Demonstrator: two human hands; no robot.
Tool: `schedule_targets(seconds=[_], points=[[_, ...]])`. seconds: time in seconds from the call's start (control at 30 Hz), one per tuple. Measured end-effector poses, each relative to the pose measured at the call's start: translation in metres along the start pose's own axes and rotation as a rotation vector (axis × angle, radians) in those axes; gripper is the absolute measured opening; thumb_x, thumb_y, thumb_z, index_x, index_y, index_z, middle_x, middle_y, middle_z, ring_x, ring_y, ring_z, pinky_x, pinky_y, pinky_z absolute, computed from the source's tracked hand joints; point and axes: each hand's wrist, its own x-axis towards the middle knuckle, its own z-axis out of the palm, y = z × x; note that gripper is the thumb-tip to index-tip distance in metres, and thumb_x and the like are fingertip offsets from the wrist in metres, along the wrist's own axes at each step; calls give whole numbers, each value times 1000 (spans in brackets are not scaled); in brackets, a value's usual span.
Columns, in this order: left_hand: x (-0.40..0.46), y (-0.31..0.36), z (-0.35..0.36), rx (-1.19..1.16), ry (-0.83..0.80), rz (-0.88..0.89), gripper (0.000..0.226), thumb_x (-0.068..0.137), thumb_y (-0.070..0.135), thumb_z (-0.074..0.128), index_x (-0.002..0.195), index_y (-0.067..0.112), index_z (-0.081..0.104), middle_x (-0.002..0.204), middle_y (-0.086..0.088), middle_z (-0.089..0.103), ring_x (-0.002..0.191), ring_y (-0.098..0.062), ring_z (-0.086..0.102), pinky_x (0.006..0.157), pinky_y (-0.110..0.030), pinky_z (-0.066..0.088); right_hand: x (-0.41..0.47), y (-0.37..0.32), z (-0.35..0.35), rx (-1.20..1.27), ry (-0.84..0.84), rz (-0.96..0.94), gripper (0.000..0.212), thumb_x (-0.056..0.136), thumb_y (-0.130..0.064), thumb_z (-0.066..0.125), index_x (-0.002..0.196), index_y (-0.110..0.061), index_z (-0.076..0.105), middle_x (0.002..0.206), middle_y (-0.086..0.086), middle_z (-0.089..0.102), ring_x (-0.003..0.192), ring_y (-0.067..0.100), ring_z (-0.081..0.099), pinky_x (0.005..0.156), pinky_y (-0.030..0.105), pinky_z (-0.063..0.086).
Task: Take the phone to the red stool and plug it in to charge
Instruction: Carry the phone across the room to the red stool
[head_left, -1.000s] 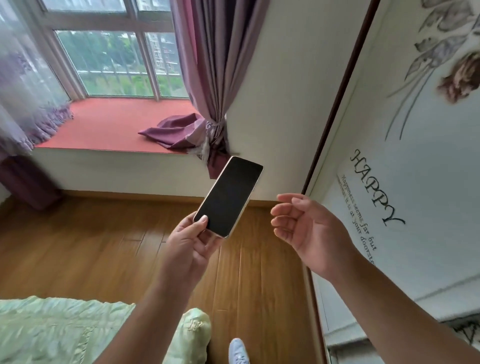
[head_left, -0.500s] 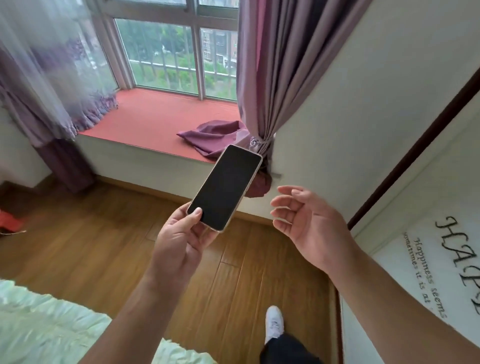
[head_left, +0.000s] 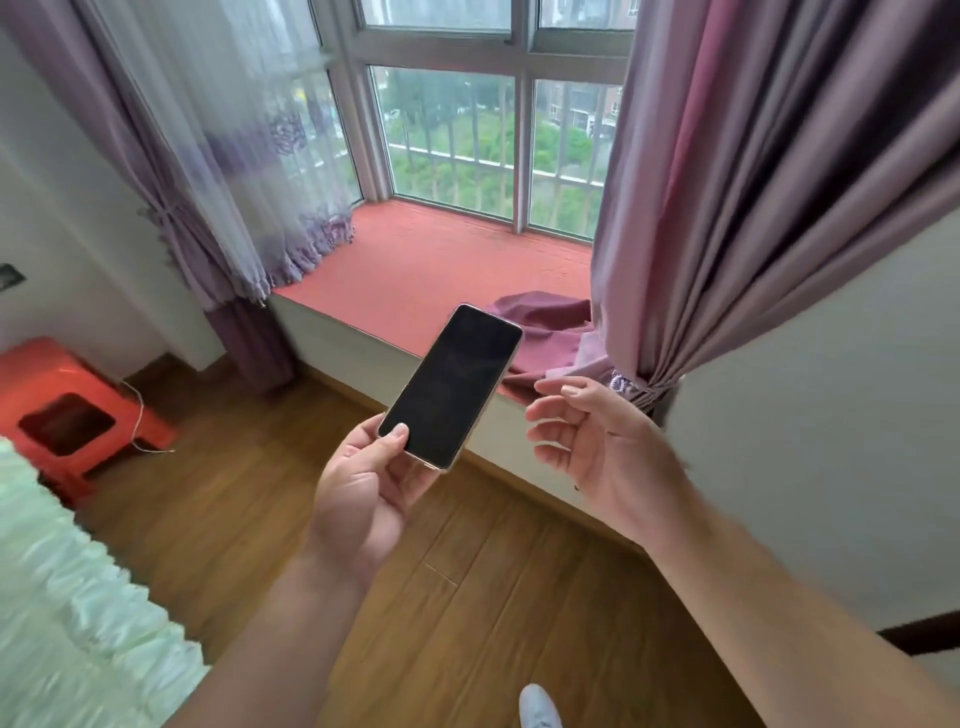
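My left hand (head_left: 363, 493) grips the lower end of the phone (head_left: 452, 384), a slim handset with a dark, blank screen, tilted up toward the window. To its right my right hand (head_left: 597, 447) hovers with fingers apart and nothing in it, a short gap from the phone. At the far left stands the red stool (head_left: 67, 410), a plastic stool on the wooden floor beside the bed. A thin white cable (head_left: 139, 415) hangs down its right side and ends on the floor.
A bed with pale green bedding (head_left: 67, 597) fills the lower left. A red window seat (head_left: 426, 270) runs under the window, with purple curtains (head_left: 727, 208) on both sides and a bundle of purple cloth (head_left: 545, 332) on it. Wooden floor (head_left: 467, 597) lies ahead. A white shoe (head_left: 540, 709) shows below.
The view has swung left: the wardrobe door with lettering has left the frame and the red stool with its cable has come in at the left. Both hands keep their poses.
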Motion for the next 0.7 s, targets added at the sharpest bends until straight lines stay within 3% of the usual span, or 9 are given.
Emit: schedule_targets(seconds=[0.17,0.3,0.4,0.6,0.7], points=[[50,17,7,40,66,82,18,96,1,52,111,7,60,106,-14,77,95,-26,75,73,-41,62,87,-10,-1,34,-46,77,24,94,-21,47,103,-7,64,89,11,67,79,22,63,74,36,49],[75,40,-16,71,163,142,18,91,3,58,105,12,66,106,-13,77,92,-26,76,69,-40,62,147,4,20,42,-140,163,25,95,-20,44,103,-6,63,83,10,68,75,21,63,70,34,50],[92,60,-39,55,244,181,20,90,4,59,101,17,69,106,-11,77,92,-25,75,69,-41,62,194,18,47,46,-181,222,26,98,-17,41,105,-3,62,80,10,67,71,21,62,67,33,49],[137,109,-103,1,378,246,32,89,5,60,120,10,60,113,-15,74,96,-28,73,77,-46,62,284,69,123,57,-263,350,21,91,-17,52,96,-5,68,77,10,68,67,21,61,68,34,47],[174,137,-141,-53,408,260,26,93,3,57,118,11,61,110,-14,75,92,-27,74,67,-39,63,332,94,163,9,-288,369,21,89,-18,54,95,-6,70,78,11,68,67,21,62,69,34,47]])
